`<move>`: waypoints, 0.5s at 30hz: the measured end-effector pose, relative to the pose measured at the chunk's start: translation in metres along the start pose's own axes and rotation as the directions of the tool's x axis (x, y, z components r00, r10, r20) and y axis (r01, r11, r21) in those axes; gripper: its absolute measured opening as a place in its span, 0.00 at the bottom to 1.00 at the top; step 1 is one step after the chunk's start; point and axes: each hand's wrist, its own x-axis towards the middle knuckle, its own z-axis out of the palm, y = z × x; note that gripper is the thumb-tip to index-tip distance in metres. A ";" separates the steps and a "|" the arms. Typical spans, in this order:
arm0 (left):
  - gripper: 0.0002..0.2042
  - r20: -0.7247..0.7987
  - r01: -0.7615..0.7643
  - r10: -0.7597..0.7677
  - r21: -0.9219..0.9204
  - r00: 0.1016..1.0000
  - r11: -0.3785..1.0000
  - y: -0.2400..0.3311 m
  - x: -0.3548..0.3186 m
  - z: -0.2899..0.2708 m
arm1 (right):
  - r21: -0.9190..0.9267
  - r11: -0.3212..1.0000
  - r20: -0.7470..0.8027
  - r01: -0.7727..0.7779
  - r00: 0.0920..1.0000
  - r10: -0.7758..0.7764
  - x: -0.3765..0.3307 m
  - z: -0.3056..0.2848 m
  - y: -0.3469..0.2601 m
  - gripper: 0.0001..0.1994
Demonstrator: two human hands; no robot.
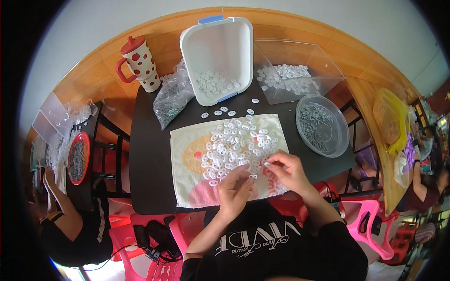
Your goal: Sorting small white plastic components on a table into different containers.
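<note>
A pile of small white oval plastic pieces with two holes each (229,147) lies spread on a cream and pink patterned towel (187,185). At the pile's near edge, my left hand (233,193) is closed, with a white oval piece (253,177) at its fingertips. Just right of it my right hand (287,169) pinches thumb and forefinger together above the towel. What sits in that pinch is too small to make out. Several loose oval pieces with dark spots in their holes (224,109) lie on the black table (150,164) beyond the towel.
Behind the towel stand a white bin (216,56), a clear box of white pieces (288,79), a plastic bag of small metal parts (173,98) and a dotted tumbler (140,63). A round clear tub of screws (321,124) is at right. Another person (75,229) sits at left.
</note>
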 end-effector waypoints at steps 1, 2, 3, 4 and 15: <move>0.19 0.021 0.003 -0.003 0.007 1.000 1.000 0.002 0.000 -0.001 | 0.178 0.982 0.000 -0.063 0.998 0.064 0.001 0.000 -0.001 0.05; 0.20 0.041 0.005 -0.005 0.014 0.999 1.000 0.002 -0.001 -0.002 | 0.179 0.982 0.002 -0.066 0.998 0.067 0.001 0.000 -0.005 0.05; 0.20 0.039 0.008 -0.008 0.014 0.999 1.000 0.001 -0.002 -0.002 | 0.260 0.953 0.028 -0.156 0.988 0.154 0.001 0.001 -0.010 0.07; 0.20 0.054 0.000 0.001 -0.014 0.999 1.000 0.000 -0.001 -0.002 | 0.336 0.910 0.059 -0.241 0.970 0.235 0.002 0.002 -0.014 0.08; 0.21 0.084 0.059 -0.051 -0.094 0.995 0.994 0.009 0.001 0.000 | 0.237 0.971 0.070 -0.017 0.998 0.000 0.003 0.022 -0.024 0.07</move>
